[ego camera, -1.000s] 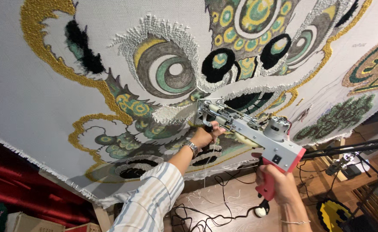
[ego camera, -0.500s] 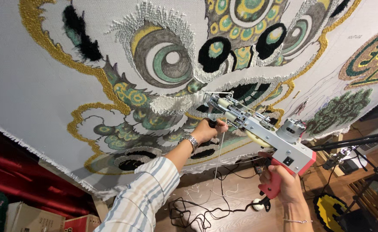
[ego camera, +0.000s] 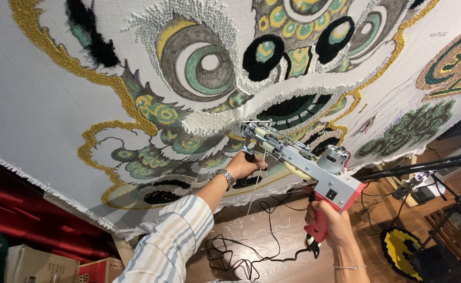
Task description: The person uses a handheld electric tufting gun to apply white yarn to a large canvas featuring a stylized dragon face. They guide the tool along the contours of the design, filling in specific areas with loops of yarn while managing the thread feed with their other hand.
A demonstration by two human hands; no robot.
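Observation:
A grey metal tufting gun [ego camera: 314, 169] with a red pistol grip points its needle tip at the stretched white tufting cloth [ego camera: 41, 89], which bears a colourful lion-face design in green, yellow, black and gold yarn. My right hand [ego camera: 329, 226] is closed around the red grip at the lower right. My left hand [ego camera: 245, 163], with a metal wristwatch and a striped sleeve, grips the black front handle just under the gun's nose. The tip touches the cloth beside a white tufted patch [ego camera: 205, 121] below the lion's eye.
A black power cable [ego camera: 241, 257] coils on the wooden floor below. Cardboard boxes [ego camera: 36, 264] sit at the lower left by a red curtain. At the right stand a black metal stand [ego camera: 424, 167] and a small yellow-and-black rug [ego camera: 398, 247].
The view has shifted, and the gun with both hands now sits lower right in the frame. The tip has moved along the cloth to the edge of the white patch.

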